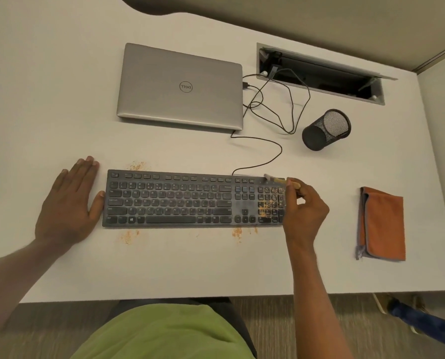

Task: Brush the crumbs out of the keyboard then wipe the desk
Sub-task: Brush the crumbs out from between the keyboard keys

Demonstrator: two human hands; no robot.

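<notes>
One view only: wide-angle head cam, facing forward and steeply down onto the desk (47, 112). Near range; both forearms enter from the bottom edge. Keyboard (174, 200) sits mid-frame between left hand (68, 203) and right hand (304, 216); laptop (180, 86) lies beyond the fingertips, toward the top. Desk front edge crosses low in frame.

From the head cam I see the left hand (68, 200) flat on the desk (60, 99), thumb against the left edge of the keyboard (190, 200). The right hand (304, 211) pinches a small brush (281, 180) at the kbd's top-right corner; it's blurred, probably bristles toward the left. Orange crumbs (266, 203) sit on the numpad, w/ more on the desk along both long edges. An orange cloth (382, 224) lies folded, well to the right.
</notes>
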